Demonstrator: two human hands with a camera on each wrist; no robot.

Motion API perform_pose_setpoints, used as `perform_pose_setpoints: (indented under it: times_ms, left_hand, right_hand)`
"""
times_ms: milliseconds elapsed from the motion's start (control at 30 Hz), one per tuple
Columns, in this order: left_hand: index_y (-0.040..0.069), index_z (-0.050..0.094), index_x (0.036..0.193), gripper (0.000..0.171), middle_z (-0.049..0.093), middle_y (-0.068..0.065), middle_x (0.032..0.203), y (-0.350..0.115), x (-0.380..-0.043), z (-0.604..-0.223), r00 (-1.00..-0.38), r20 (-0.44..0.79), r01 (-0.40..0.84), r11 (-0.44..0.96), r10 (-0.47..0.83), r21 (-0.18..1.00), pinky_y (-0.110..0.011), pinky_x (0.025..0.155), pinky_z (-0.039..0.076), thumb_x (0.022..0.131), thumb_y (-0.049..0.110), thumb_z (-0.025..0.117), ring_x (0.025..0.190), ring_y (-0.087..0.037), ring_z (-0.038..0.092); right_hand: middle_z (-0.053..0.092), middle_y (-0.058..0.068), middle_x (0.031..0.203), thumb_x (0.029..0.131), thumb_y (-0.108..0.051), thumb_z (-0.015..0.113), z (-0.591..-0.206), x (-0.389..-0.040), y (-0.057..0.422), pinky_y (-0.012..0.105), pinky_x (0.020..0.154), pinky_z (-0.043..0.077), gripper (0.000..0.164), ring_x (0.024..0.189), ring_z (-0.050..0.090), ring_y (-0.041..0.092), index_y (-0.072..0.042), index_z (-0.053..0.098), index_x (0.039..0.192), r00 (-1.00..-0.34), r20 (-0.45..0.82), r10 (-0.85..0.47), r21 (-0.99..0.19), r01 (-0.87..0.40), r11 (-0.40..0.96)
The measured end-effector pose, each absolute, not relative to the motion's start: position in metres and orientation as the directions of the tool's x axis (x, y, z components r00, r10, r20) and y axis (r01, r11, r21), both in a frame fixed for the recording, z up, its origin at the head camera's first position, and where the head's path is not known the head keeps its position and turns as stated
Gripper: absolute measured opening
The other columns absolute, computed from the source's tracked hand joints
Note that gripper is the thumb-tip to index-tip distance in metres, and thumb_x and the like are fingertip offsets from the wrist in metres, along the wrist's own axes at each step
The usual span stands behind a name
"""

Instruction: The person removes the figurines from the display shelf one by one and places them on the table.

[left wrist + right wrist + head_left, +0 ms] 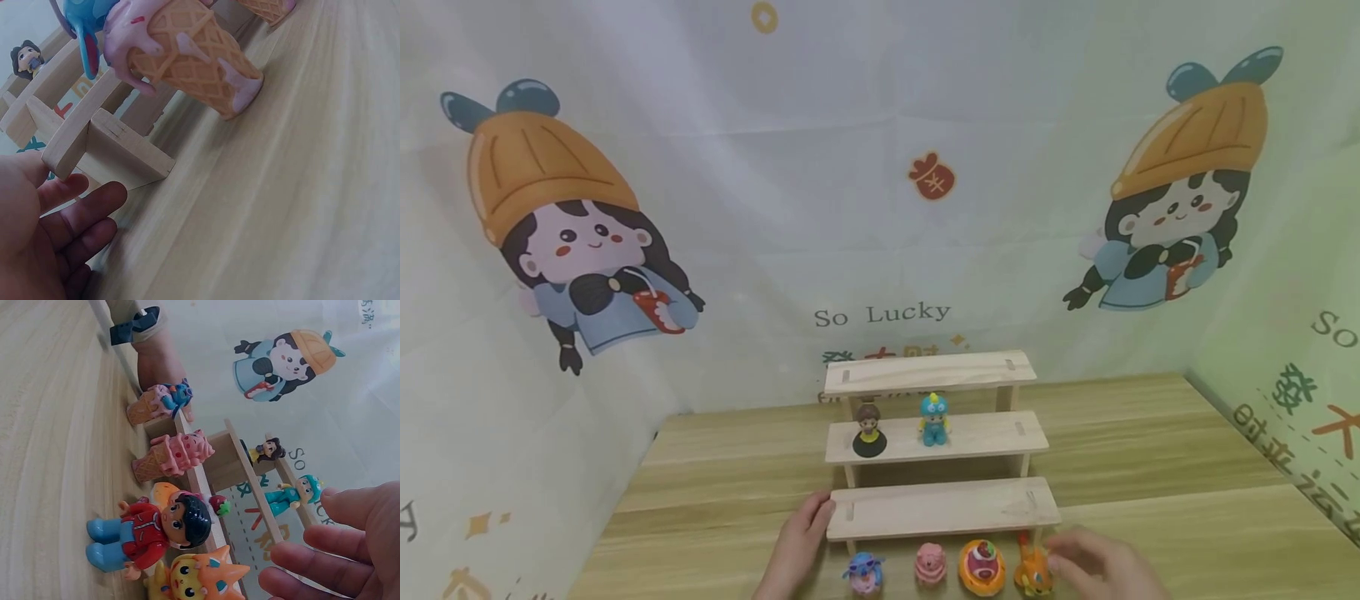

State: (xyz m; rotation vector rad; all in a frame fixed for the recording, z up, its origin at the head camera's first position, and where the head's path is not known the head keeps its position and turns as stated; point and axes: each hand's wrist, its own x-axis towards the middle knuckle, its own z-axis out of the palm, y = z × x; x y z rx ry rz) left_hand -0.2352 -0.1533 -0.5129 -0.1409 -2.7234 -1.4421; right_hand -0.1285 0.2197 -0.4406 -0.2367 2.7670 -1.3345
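Observation:
My left hand (797, 537) holds the left end of the lowest plank of a three-tier wooden display shelf (943, 510); in the left wrist view that hand's fingers (94, 209) curl loosely beside the plank end. My right hand (1105, 567), its fingers extended with nothing in them, is beside an orange eared toy figure (1034, 575). To the left of that figure stand an orange round toy with a strawberry on top (982, 568), a pink ice-cream-cone figure (930, 567) and a blue ice-cream-cone figure (865, 573), all in front of the shelf.
On the middle plank stand a brown-haired figure (869, 432) on a black base and a teal-suited figure (934, 421). A black-haired toy figure in a red jacket (150, 534) shows in the right wrist view. Behind the wooden table (730, 483) hangs a printed cloth (760, 208).

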Motion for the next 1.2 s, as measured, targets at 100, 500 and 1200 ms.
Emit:
perform_pose_setpoints:
  times_ms: [100, 500, 1200]
  left_hand:
    - [0.001, 0.058, 0.125, 0.043, 0.062, -0.021, 0.125, -0.153, -0.235, -0.513, -0.994, 0.098, 0.112, 0.557, 0.056, 0.823, -0.057, 0.099, 0.042, 0.101, 0.035, 0.047, 0.119, -0.042, 0.054]
    - [0.001, 0.059, 0.124, 0.041, 0.062, -0.022, 0.124, -0.151, -0.237, -0.514, -0.992, 0.106, 0.128, 0.549, 0.071, 0.826, -0.058, 0.1, 0.042, 0.101, 0.033, 0.047, 0.119, -0.043, 0.053]
    - [0.0, 0.056, 0.127, 0.044, 0.059, -0.023, 0.127, -0.153, -0.234, -0.511, -0.995, 0.084, 0.101, 0.542, 0.056, 0.834, -0.06, 0.1, 0.04, 0.101, 0.034, 0.046, 0.121, -0.045, 0.051]
  right_hand:
    - [0.072, 0.005, 0.101, 0.09, -0.029, 0.065, -0.436, -0.133, 0.217, 0.023, 0.07, 0.055, 0.03, 0.085, 0.067, 0.009, -0.007, 0.066, 0.109, -0.99, 0.016, -0.142, -0.776, -0.102, 0.622]
    - [0.073, -0.005, 0.095, 0.088, -0.029, 0.068, -0.415, -0.153, 0.2, 0.022, 0.075, 0.054, 0.02, 0.084, 0.065, 0.006, -0.013, 0.07, 0.1, -0.983, 0.17, -0.062, -0.733, -0.169, 0.658]
    - [0.073, 0.001, 0.096, 0.09, -0.021, 0.066, -0.388, -0.211, 0.168, 0.03, 0.076, 0.057, 0.018, 0.087, 0.067, 0.015, -0.008, 0.069, 0.102, -0.95, 0.294, -0.106, -0.712, -0.291, 0.639]
